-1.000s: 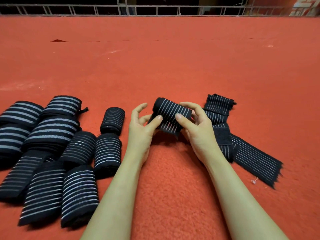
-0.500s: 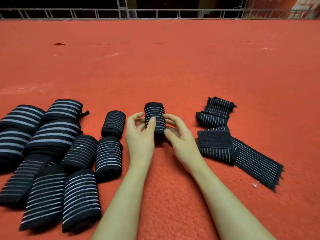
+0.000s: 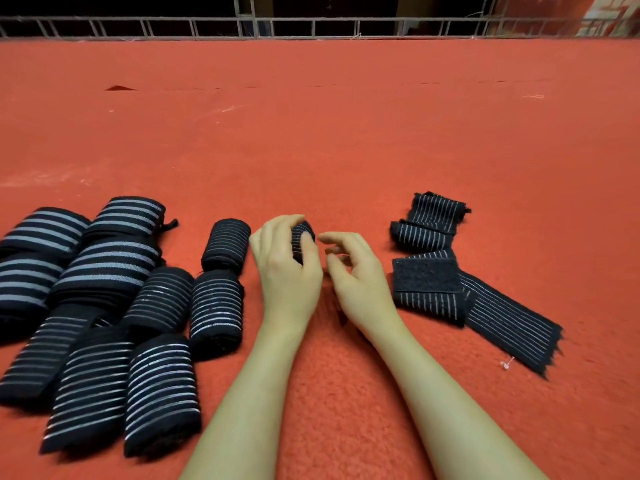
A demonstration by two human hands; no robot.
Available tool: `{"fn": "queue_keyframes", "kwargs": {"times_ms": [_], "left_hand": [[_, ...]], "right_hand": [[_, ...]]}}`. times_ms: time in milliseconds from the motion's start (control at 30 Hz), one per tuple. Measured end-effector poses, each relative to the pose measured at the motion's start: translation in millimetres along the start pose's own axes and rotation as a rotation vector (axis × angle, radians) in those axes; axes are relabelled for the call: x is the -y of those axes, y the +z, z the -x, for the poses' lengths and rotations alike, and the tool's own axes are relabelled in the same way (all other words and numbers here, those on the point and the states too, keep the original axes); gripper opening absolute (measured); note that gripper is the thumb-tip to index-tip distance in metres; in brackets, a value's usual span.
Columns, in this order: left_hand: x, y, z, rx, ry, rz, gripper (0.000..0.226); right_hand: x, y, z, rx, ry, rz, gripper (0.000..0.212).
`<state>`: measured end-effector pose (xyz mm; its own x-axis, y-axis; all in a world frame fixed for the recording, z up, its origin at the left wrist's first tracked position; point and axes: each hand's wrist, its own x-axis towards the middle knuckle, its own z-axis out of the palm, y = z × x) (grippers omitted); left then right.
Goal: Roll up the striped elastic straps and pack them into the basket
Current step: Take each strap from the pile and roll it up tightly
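A red carpeted surface (image 3: 346, 140) fills nearly the whole view, running back to a metal railing (image 3: 311, 27) along its far edge.

Toward the near left corner lies the biggest group: a cluster of rolled striped straps (image 3: 104, 306), black with pale lines, packed side by side and partly overlapping. The ones nearest the left edge carry broad grey stripes; the ones closer to the middle carry thin white lines. Two rolls at the cluster's right side lie end to end, the farther roll (image 3: 227, 244) just beside the left hand.

Toward the right edge lies a flat, unrolled strap (image 3: 502, 323) stretching toward the near right corner, with a dark fastener patch (image 3: 426, 274) on its folded end. Beyond it, farther from the person, sits a smaller folded strap (image 3: 429, 223), apart from the first.

Near the middle of the surface, the left hand (image 3: 287, 268) lies over the freshly rolled strap (image 3: 302, 237), its fingers and thumb curled round the roll, which pokes out between the fingers and the thumb. Whether the roll rests on the surface cannot be told. The right hand (image 3: 356, 271) is just to the right of the roll, fingers loosely curled and holding nothing, not touching it.

A small white thread scrap (image 3: 506, 364) lies by the flat strap's frayed near end.
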<state>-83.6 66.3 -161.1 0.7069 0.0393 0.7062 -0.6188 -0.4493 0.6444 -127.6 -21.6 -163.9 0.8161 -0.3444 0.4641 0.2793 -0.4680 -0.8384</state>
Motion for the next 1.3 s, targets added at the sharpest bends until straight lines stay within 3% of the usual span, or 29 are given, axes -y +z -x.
{"fn": "queue_keyframes", "kwargs": {"times_ms": [167, 267, 400, 533, 600, 733, 833, 933, 1033, 1167, 1300], "left_hand": [[-17.6, 6.0, 6.8, 0.199, -0.027, 0.249, 0.026], [-28.7, 12.3, 15.4, 0.377, -0.089, 0.327, 0.023], [-34.9, 20.9, 27.6, 0.636, -0.039, 0.250, 0.032], [-34.1, 20.6, 30.5, 0.806, -0.074, 0.280, 0.043], [-33.3, 20.4, 29.7, 0.836, -0.080, 0.295, 0.046], [-35.7, 18.7, 22.4, 0.708, -0.260, 0.536, 0.039], [-36.0, 15.4, 14.8, 0.573, -0.415, 0.723, 0.030], [-34.3, 9.3, 9.5, 0.570, -0.441, 0.801, 0.025], [-36.0, 3.5, 8.9, 0.584, -0.414, 0.794, 0.017], [-36.0, 1.4, 9.9, 0.429, -0.431, 0.734, 0.017], [-27.2, -6.7, -0.8, 0.213, -0.400, 0.657, 0.025]], "right_hand": [[15.4, -24.4, 2.2, -0.293, -0.053, 0.167, 0.024], [17.9, -44.9, 11.4, -0.398, 0.031, 0.463, 0.022], [14.5, -58.8, 17.1, -0.351, 0.440, 0.785, 0.041], [12.2, -60.9, 16.4, -0.309, 0.565, 0.797, 0.043], [12.6, -65.5, 12.1, -0.286, 0.517, 0.687, 0.039], [20.1, -63.5, 11.2, -0.365, 0.138, 0.468, 0.041], [26.1, -54.9, 12.4, -0.327, -0.017, 0.322, 0.044], [29.0, -51.1, 13.5, -0.288, -0.131, 0.151, 0.041], [28.1, -51.3, 13.4, -0.311, -0.153, 0.087, 0.038], [26.1, -46.0, 19.1, -0.354, -0.202, 0.215, 0.029], [18.8, -49.7, 15.7, -0.510, -0.002, 0.358, 0.041]]}}
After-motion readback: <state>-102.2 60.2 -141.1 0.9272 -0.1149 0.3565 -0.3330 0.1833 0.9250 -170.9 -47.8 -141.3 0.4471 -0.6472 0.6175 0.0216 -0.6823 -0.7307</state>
